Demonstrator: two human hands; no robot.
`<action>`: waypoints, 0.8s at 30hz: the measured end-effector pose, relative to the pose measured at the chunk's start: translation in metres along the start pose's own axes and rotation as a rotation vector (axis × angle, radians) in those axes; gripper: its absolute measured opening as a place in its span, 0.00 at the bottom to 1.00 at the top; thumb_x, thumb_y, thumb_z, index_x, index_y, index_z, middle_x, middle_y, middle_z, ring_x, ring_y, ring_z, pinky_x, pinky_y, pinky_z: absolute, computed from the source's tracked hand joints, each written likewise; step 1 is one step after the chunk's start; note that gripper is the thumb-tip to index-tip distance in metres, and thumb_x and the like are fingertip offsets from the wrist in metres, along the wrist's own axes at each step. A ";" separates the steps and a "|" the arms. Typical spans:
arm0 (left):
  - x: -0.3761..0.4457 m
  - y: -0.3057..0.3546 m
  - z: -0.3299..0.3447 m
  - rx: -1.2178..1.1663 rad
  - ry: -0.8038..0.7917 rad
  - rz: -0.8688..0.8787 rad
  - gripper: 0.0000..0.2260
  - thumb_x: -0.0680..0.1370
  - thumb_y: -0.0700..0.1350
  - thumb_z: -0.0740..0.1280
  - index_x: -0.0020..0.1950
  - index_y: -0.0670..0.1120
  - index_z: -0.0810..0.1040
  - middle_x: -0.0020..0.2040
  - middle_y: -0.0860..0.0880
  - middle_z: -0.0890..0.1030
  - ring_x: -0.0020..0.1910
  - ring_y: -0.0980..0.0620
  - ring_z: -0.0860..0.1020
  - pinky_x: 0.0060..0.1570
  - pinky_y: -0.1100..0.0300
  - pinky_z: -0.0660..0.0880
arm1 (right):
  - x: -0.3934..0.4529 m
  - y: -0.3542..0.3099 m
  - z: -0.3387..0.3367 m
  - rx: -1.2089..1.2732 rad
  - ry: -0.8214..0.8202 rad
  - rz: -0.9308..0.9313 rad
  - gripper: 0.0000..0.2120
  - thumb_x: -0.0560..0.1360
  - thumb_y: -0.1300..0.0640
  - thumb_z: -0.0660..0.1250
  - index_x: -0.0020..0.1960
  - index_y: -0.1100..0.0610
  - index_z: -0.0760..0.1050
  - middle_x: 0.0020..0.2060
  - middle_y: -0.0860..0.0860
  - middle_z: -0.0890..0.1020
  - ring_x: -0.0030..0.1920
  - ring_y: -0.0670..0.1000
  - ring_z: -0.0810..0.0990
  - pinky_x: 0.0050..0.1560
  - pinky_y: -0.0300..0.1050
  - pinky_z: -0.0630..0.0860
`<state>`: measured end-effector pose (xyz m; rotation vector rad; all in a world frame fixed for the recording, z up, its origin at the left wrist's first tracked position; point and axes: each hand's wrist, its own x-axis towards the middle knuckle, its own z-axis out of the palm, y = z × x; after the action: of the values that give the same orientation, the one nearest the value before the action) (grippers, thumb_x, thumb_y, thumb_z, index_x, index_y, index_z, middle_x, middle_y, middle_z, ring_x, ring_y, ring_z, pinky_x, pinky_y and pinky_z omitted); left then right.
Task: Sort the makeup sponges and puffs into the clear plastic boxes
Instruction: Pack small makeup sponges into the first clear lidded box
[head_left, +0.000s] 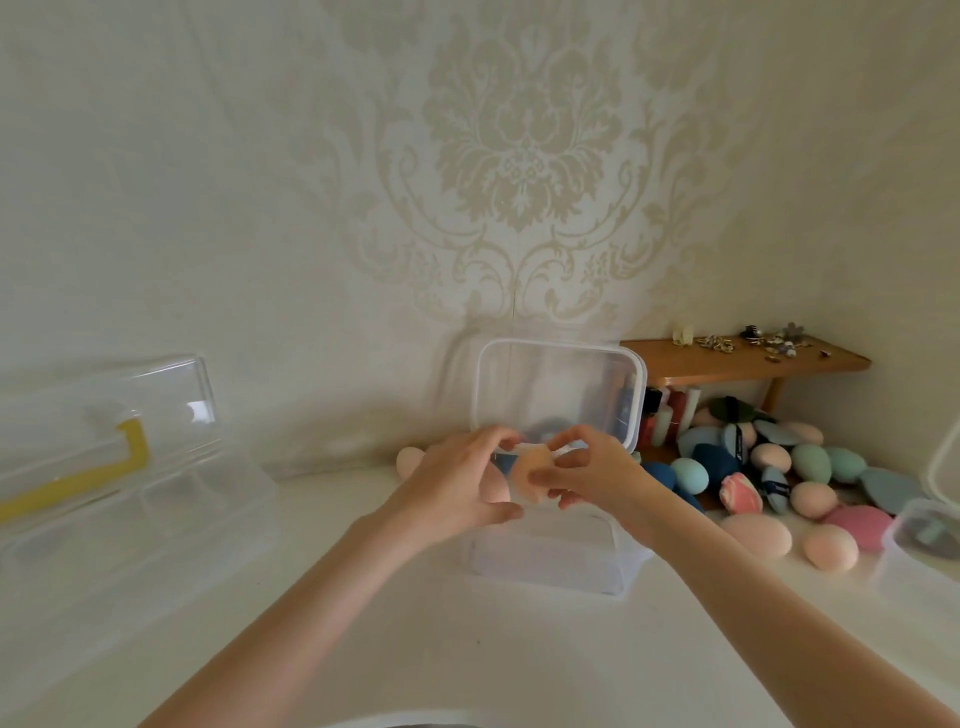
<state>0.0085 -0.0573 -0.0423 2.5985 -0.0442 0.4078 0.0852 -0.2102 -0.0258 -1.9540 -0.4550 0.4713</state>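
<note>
Both hands over box (550, 566), centre of surface. Left hand (457, 488) and right hand (592, 475) pinch peach sponge (530, 475), fingers curled round it. Sponge likely light, soft, squashy (grip at widest part). Pile (789, 467) lies right.

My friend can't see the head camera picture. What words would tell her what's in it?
Two hands, left hand and right hand, hold a peach makeup sponge together above an open clear plastic box on a white table. A pile of colourful sponges and puffs lies to the right, and another clear box with a yellow handle sits on the left.
</note>
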 end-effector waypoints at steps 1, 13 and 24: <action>0.001 -0.004 -0.002 0.036 0.008 -0.030 0.24 0.70 0.46 0.72 0.64 0.51 0.70 0.59 0.57 0.73 0.60 0.56 0.72 0.52 0.66 0.63 | 0.000 0.000 -0.002 -0.020 -0.004 -0.026 0.19 0.70 0.64 0.72 0.57 0.58 0.69 0.40 0.53 0.81 0.37 0.53 0.79 0.43 0.43 0.79; -0.001 0.013 0.010 0.207 -0.141 -0.114 0.15 0.78 0.44 0.60 0.64 0.49 0.74 0.67 0.48 0.68 0.62 0.45 0.67 0.53 0.63 0.59 | -0.007 0.001 -0.009 -0.585 0.099 -0.193 0.15 0.70 0.51 0.71 0.45 0.57 0.67 0.46 0.57 0.79 0.40 0.50 0.72 0.35 0.36 0.68; -0.001 0.020 0.010 0.190 -0.158 -0.110 0.12 0.77 0.44 0.61 0.57 0.47 0.79 0.63 0.47 0.70 0.61 0.44 0.68 0.58 0.59 0.62 | -0.006 0.012 0.006 -0.700 0.015 -0.143 0.08 0.76 0.54 0.64 0.49 0.54 0.65 0.44 0.52 0.78 0.42 0.53 0.82 0.47 0.43 0.78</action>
<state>0.0078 -0.0792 -0.0414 2.7998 0.0873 0.1737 0.0779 -0.2134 -0.0384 -2.5636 -0.8236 0.2132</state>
